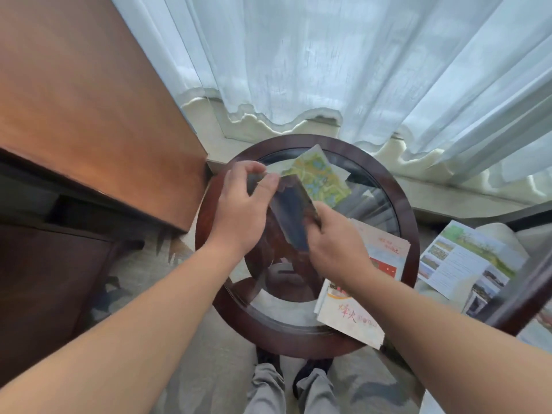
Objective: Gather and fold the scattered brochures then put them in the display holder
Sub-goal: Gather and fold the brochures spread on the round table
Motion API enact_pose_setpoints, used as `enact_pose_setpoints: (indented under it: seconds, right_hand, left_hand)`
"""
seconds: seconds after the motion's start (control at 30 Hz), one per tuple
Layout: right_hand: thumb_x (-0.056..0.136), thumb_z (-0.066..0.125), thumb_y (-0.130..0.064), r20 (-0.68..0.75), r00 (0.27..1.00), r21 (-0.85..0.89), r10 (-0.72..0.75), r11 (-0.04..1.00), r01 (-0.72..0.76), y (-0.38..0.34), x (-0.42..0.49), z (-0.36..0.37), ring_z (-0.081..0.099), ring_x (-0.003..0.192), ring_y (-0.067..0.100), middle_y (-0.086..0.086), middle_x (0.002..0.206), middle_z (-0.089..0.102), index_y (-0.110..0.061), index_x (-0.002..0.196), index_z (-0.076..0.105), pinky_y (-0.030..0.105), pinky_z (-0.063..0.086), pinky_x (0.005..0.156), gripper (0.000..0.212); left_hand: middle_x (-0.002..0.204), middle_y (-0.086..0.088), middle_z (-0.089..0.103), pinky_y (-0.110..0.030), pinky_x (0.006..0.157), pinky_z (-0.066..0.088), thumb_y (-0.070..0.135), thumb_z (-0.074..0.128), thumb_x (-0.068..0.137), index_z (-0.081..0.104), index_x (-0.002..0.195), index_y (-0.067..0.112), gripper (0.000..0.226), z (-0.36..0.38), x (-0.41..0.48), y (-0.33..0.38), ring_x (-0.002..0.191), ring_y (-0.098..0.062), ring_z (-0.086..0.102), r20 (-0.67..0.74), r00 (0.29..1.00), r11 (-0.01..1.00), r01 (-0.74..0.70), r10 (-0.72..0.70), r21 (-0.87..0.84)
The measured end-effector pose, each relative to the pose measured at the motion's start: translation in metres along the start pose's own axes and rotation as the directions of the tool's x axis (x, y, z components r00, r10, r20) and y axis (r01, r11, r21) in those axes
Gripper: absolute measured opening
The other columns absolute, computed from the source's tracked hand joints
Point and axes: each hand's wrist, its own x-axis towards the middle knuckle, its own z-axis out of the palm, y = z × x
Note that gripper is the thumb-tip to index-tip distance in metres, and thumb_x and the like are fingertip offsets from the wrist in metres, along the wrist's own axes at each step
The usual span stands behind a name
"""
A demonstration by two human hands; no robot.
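Both my hands hold one brochure (294, 210) above the round glass-topped table (409, 216). Its near panel is dark and its far panel shows a green and yellow map. My left hand (243, 204) pinches the upper left corner, thumb and fingers curled on the paper. My right hand (334, 243) grips the lower edge of the dark panel. A cream and red brochure (358, 312) lies flat on the right side of the table, partly under my right wrist. Another brochure with photos and text (466, 261) lies open on a chair to the right.
A wooden desk (89, 130) stands at the left, its corner close to the table. Sheer white curtains (328, 55) hang behind the table. My feet (295, 372) stand on patterned carpet just below the table's near rim. No display holder is in view.
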Motion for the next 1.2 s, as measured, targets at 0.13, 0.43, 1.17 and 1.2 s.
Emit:
enact_pose_setpoints:
  seconds: [0.13,0.43,1.17,1.2]
  right_hand:
    - [0.097,0.052,-0.015,0.036,0.984,0.498,0.173,0.851,-0.167,-0.013,0.011,-0.016,0.069,0.088,0.023,0.001,0.091,0.074,-0.019,0.092,0.067,0.041,0.055,0.078,0.015]
    - [0.094,0.06,-0.021,0.178,0.89,0.584,0.42,0.683,-0.439,0.019,0.014,-0.001,0.072,0.086,0.016,-0.001,0.099,0.074,-0.024,0.1,0.064,0.032,0.06,0.069,0.008]
    - [0.075,0.076,-0.038,0.096,0.985,-0.431,0.142,0.898,-0.087,0.092,0.068,0.056,0.03,0.133,0.028,0.002,0.149,0.024,-0.029,0.15,0.021,0.042,0.035,0.106,0.093]
    - [0.074,0.077,-0.042,0.131,0.986,-0.479,0.098,0.877,-0.024,0.095,0.074,0.053,0.023,0.14,0.028,0.001,0.156,0.017,-0.027,0.151,0.019,0.042,0.03,0.111,0.098]
  left_hand:
    - [0.125,0.012,0.054,-0.024,0.094,0.039,0.039,0.058,0.093,0.044,0.132,0.032,0.042,-0.017,0.004,-0.015,0.115,-0.001,0.052,-0.023,0.982,0.968,0.181,-0.188,-0.171]
    - [0.113,-0.014,0.071,-0.039,0.075,0.057,0.011,0.055,0.097,0.058,0.108,0.011,0.012,-0.013,0.004,-0.054,0.09,-0.024,0.07,0.151,0.863,0.757,0.496,-0.481,-0.425]
    - [0.138,-0.011,0.039,-0.048,0.105,0.028,0.029,0.066,0.081,0.031,0.145,0.02,0.073,0.024,0.055,-0.139,0.131,-0.033,0.032,-0.107,0.994,0.674,0.078,0.002,0.735]
    - [0.144,-0.012,0.035,-0.049,0.11,0.024,0.028,0.065,0.082,0.031,0.147,0.018,0.074,0.029,0.055,-0.138,0.137,-0.033,0.027,-0.035,0.997,0.656,-0.021,0.072,0.754]
